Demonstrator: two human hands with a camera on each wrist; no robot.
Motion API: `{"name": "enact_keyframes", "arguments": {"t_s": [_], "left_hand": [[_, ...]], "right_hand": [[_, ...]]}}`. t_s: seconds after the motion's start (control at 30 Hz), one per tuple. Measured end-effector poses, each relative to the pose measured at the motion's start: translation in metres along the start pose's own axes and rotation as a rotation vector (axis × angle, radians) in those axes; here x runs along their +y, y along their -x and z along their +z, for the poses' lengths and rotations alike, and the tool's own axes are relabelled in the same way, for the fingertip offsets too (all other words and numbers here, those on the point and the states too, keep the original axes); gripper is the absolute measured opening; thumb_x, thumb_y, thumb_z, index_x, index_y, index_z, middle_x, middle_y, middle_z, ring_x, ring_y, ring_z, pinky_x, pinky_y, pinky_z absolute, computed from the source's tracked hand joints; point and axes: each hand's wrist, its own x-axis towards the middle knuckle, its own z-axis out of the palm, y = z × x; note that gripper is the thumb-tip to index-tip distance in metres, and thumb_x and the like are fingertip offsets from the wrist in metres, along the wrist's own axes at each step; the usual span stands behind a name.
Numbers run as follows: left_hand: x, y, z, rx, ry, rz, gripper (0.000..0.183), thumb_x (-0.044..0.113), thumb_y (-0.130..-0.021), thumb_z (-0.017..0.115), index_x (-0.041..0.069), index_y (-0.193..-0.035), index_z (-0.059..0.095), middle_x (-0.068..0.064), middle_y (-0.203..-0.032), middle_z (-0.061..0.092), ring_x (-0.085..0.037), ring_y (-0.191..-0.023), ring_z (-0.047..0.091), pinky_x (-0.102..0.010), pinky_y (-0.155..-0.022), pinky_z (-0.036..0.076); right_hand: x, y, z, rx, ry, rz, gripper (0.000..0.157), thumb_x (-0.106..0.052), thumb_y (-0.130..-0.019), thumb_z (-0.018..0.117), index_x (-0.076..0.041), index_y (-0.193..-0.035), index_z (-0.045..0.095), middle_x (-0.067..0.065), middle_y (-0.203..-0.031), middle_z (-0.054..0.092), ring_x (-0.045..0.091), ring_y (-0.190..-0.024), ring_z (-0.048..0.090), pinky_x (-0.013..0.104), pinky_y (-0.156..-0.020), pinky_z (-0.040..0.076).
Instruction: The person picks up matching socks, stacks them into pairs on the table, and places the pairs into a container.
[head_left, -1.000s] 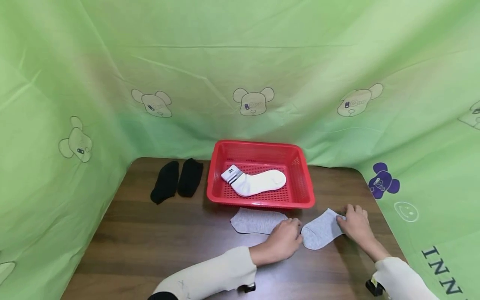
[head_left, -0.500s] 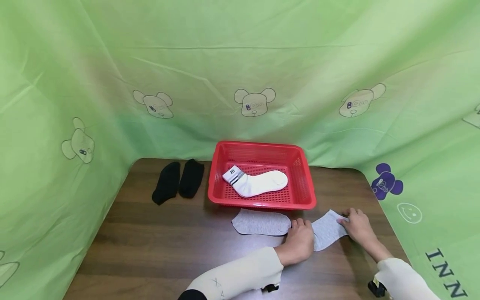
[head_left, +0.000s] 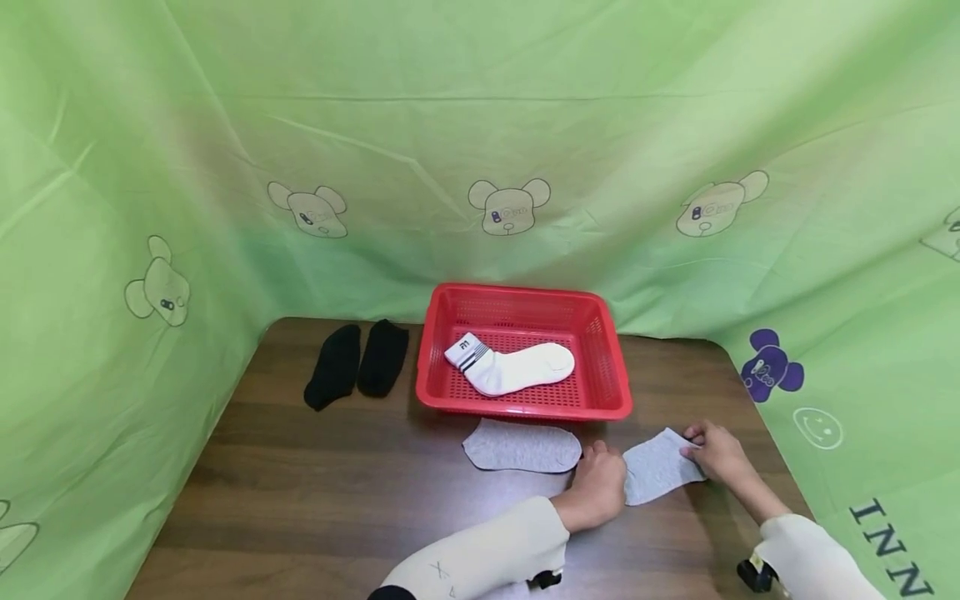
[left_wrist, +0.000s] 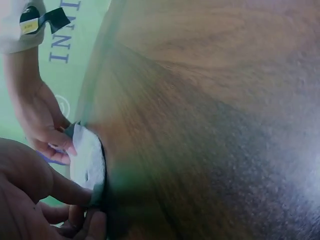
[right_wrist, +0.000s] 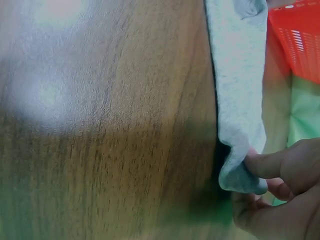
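Observation:
A light grey ankle sock (head_left: 660, 468) lies to the front right of the red basket, stretched between both hands. My left hand (head_left: 596, 487) pinches its left end, hiding the toe part; the left wrist view shows the thumb and fingers on the sock (left_wrist: 89, 157). The right hand (head_left: 722, 454) pinches the upper right cuff corner; in the right wrist view the thumb presses the lifted, folded cuff (right_wrist: 242, 175) against the fingers. Close by the left fingertips, a second grey sock (head_left: 522, 447) lies flat in front of the basket.
A red plastic basket (head_left: 525, 412) stands at the table's back, holding a white striped-cuff sock (head_left: 517, 367). Two black socks (head_left: 333, 367) lie left of it. Green cloth (head_left: 510, 125) surrounds the wooden table (head_left: 315, 500) at the back and sides.
My left hand has moved right, from the gap between the grey socks onto the right sock's toe end. The right hand and cuff have shifted slightly right and towards me.

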Motion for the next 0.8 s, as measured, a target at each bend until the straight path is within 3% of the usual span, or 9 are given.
{"name": "enact_keyframes", "arguments": {"t_s": [0.17,0.27,0.4,0.57,0.8], "left_hand": [[-0.008,0.003,-0.007,0.004,0.185,0.046,0.014,0.014,-0.077,0.078,0.016,-0.078,0.064,0.000,-0.085,0.061,-0.014,-0.082,0.059,-0.021,-0.072,0.049],[-0.011,0.002,-0.010,0.011,0.262,0.052,0.012,0.011,-0.080,0.073,0.014,-0.079,0.062,0.001,-0.079,0.060,-0.013,-0.079,0.059,-0.023,-0.068,0.050],[-0.014,0.003,-0.018,0.003,0.427,-0.011,0.008,0.010,-0.089,0.065,0.014,-0.084,0.060,0.005,-0.075,0.060,-0.008,-0.072,0.060,-0.020,-0.060,0.047],[-0.023,0.005,-0.036,0.025,0.675,-0.110,0.006,0.007,-0.093,0.064,0.013,-0.095,0.063,0.001,-0.076,0.068,-0.010,-0.073,0.066,-0.020,-0.063,0.049],[-0.042,0.009,-0.043,0.075,0.950,-0.175,0.009,-0.001,-0.093,0.064,0.003,-0.100,0.063,-0.003,-0.075,0.066,-0.002,-0.064,0.053,-0.017,-0.061,0.045]], "right_hand": [[-0.003,0.005,-0.005,-0.057,-0.054,0.028,0.023,-0.006,-0.089,0.069,0.011,-0.104,0.063,0.020,-0.090,0.069,0.019,-0.080,0.061,0.033,-0.070,0.047],[-0.009,0.008,-0.010,-0.107,-0.136,0.047,0.026,-0.003,-0.090,0.062,0.016,-0.109,0.062,0.019,-0.091,0.069,0.015,-0.079,0.057,0.027,-0.068,0.046],[-0.019,0.014,-0.014,-0.187,-0.310,0.085,0.026,0.000,-0.090,0.055,0.019,-0.106,0.062,0.013,-0.087,0.067,0.010,-0.075,0.055,0.025,-0.065,0.046],[-0.030,0.022,-0.018,-0.273,-0.517,0.100,0.019,-0.001,-0.092,0.055,0.015,-0.101,0.058,0.000,-0.082,0.059,0.005,-0.074,0.054,0.024,-0.066,0.047],[-0.053,0.026,-0.017,-0.353,-0.687,0.102,0.019,-0.009,-0.097,0.062,0.007,-0.107,0.058,-0.010,-0.082,0.062,0.002,-0.074,0.058,0.021,-0.066,0.049]]}}
